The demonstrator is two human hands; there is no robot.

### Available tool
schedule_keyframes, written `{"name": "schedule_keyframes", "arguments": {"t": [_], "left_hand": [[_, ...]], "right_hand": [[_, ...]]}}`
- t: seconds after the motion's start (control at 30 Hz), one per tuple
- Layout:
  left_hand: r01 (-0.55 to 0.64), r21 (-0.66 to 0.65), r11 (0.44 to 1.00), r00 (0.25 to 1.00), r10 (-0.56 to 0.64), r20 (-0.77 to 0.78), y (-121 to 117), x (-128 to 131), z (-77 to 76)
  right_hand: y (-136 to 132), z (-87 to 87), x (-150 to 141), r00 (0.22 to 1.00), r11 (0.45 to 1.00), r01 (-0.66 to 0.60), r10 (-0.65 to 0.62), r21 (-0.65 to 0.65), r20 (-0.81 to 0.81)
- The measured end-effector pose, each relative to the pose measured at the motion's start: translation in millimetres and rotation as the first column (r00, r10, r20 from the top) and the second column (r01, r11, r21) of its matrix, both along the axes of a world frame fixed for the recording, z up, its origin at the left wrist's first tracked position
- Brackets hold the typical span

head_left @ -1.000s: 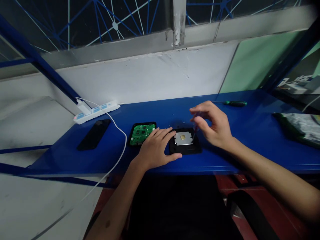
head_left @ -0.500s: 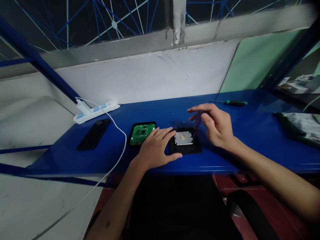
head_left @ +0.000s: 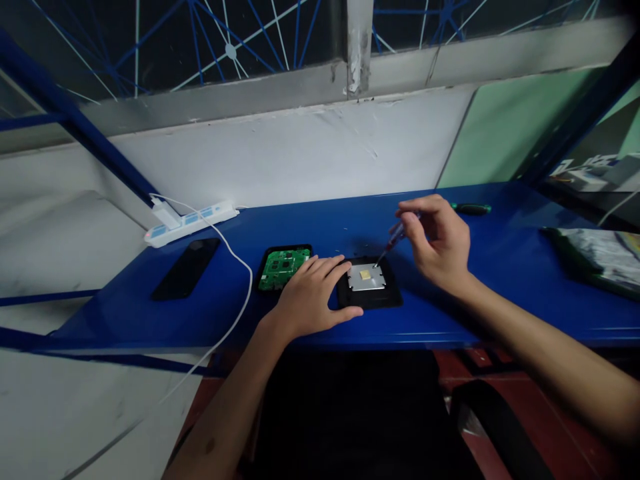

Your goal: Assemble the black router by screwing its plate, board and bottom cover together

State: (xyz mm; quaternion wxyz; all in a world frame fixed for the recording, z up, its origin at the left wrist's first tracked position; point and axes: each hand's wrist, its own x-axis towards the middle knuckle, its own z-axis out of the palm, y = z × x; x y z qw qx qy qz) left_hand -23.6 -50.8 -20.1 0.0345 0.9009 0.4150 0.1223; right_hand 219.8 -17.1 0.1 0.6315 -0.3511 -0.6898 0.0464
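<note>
My right hand (head_left: 436, 237) grips a small screwdriver (head_left: 397, 236) with a translucent purplish handle, held at a slant. Its tip is at the upper right part of a silver metal plate (head_left: 367, 283), which has a yellowish square pad (head_left: 365, 274) in its middle. That plate lies in a black plastic cover (head_left: 395, 293) on the blue table. My left hand (head_left: 315, 293) rests with fingers spread, fingertips and thumb along the cover's left side. Just left of it is a green circuit board (head_left: 280, 267) in a black casing, partly behind the hand.
A black phone (head_left: 186, 269) lies on the left, near a white power strip (head_left: 195, 223) with a plug in it. A white cable (head_left: 245, 267) runs down over the table edge. At right are a green-handled screwdriver (head_left: 471, 209) and a silvery plastic bag (head_left: 595, 250).
My right hand has moved slightly right. The screwdriver has gone from the plate's right edge to its upper right part and now leans more. My left hand stays in place.
</note>
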Motion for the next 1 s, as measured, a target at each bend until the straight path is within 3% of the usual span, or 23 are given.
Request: {"name": "schedule_keyframes", "arguments": {"t": [0.23,0.43,0.6,0.8,1.0], "left_hand": [[0.011,-0.055,0.998,1.0,-0.012,-0.014,5,-1,8.8],[0.046,0.019,0.999,0.998,-0.045,-0.046,14,12,15.1],[0.071,0.042,0.997,0.995,-0.067,-0.073,31,18,16.5],[0.065,0.053,0.996,0.996,-0.062,-0.064,47,15,15.8],[0.031,0.054,0.998,0.999,-0.03,-0.022,25,1,16.0]], "right_hand": [[12,-10.0,-2,0.994,0.985,-0.046,0.03,-0.166,-0.102],[19,-19.2,-7,0.981,0.964,-0.127,0.087,-0.233,-0.176],[23,-21.9,-8,0.973,0.964,-0.149,0.104,-0.219,-0.206],[26,-19.1,-2,0.984,0.986,-0.028,-0.002,-0.165,-0.18],[24,-7.7,7,0.982,0.996,-0.012,-0.006,-0.094,-0.191]]}}
